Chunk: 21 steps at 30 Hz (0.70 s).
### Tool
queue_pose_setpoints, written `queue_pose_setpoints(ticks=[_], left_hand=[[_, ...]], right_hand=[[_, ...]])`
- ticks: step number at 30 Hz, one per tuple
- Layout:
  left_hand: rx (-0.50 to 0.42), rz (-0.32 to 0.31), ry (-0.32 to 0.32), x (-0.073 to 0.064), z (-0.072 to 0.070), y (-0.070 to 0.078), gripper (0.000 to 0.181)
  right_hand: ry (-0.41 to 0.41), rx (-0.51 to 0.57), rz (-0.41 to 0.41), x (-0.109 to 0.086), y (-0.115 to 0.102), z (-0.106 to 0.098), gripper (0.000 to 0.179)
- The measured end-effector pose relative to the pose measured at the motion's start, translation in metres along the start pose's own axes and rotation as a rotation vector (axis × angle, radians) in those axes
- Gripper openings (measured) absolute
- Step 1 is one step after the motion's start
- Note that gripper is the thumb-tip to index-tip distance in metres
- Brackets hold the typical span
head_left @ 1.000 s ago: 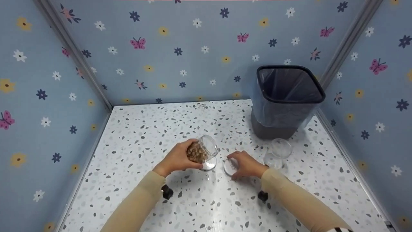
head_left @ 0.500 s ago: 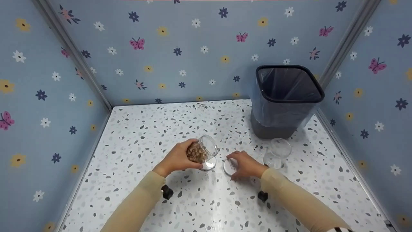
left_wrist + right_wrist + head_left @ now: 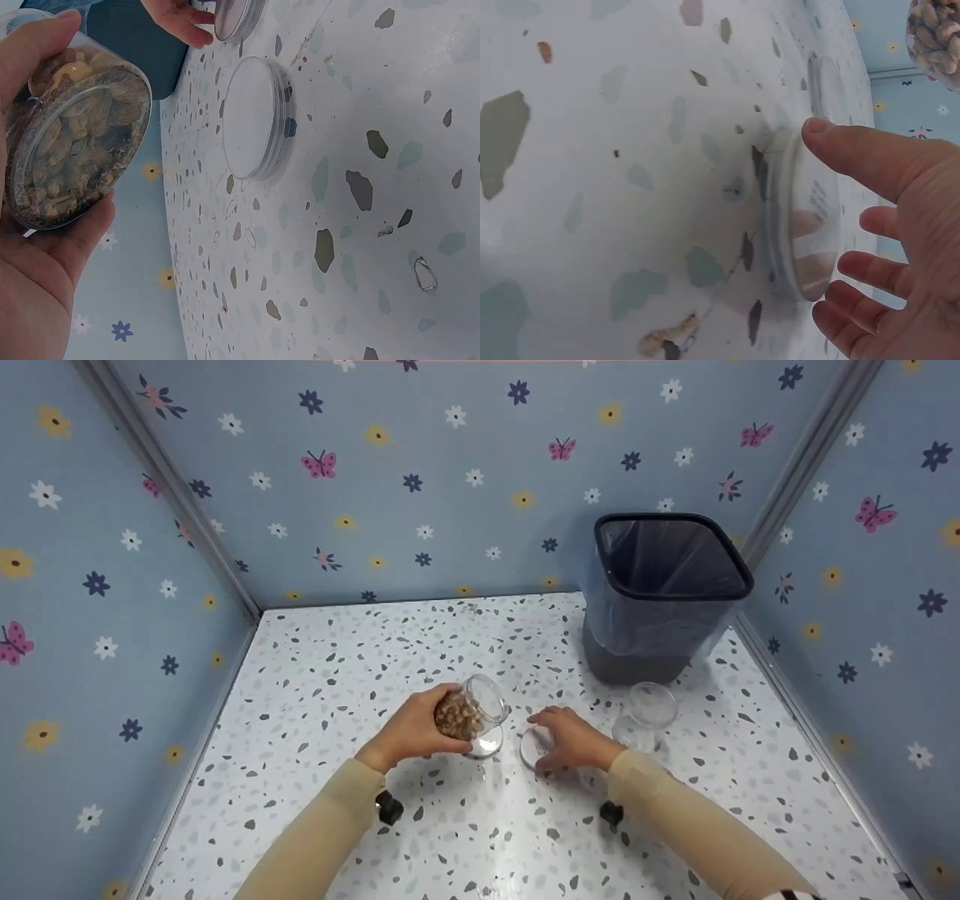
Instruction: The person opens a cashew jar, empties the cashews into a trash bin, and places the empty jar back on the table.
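My left hand (image 3: 412, 729) grips a clear jar (image 3: 491, 701) partly filled with brown nuts (image 3: 456, 715). The jar leans to the right, its uncovered mouth facing up and right. Beneath it a clear round lid (image 3: 251, 120) lies flat on the table. A second round lid (image 3: 810, 217), with small print on top, lies to the right of the first. Around this one hovers my right hand (image 3: 576, 741), thumb near the rim and fingers spread. In the right wrist view the fingers (image 3: 870, 274) stand apart from the lid; whether the thumb touches it, I cannot tell.
Right of my right hand stands another clear jar (image 3: 652, 705), partly behind the forearm. A grey bin (image 3: 637, 667) with a liner is at the back right. Flowered panels (image 3: 420, 457) enclose the speckled table (image 3: 337, 660). Small bits (image 3: 667, 334) lie on the tabletop.
My right hand has lifted slightly and loosened around the printed lid, which stays on the table. My left hand and its jar have hardly moved.
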<state>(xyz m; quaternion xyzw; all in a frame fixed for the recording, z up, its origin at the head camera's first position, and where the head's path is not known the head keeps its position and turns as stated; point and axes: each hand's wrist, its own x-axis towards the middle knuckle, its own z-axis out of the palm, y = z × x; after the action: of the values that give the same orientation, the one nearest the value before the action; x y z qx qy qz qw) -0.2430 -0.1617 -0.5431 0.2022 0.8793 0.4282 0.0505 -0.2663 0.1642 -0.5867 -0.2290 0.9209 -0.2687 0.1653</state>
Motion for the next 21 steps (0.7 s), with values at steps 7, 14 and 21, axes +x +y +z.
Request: queue_pose_setpoints(ticks=[7, 14, 21], left_hand=[[-0.003, -0.009, -0.002, 0.0, 0.0, 0.0, 0.097], [-0.015, -0.001, -0.001, -0.001, 0.0, 0.0, 0.095], [-0.013, 0.002, -0.005, -0.001, 0.0, 0.001, 0.096]], right_hand=[[0.03, 0.077, -0.064, 0.0, -0.004, -0.014, 0.077], [0.106, 0.11, -0.19, -0.001, -0.007, -0.022, 0.056], [0.233, 0.16, -0.232, -0.003, -0.012, -0.027, 0.041]])
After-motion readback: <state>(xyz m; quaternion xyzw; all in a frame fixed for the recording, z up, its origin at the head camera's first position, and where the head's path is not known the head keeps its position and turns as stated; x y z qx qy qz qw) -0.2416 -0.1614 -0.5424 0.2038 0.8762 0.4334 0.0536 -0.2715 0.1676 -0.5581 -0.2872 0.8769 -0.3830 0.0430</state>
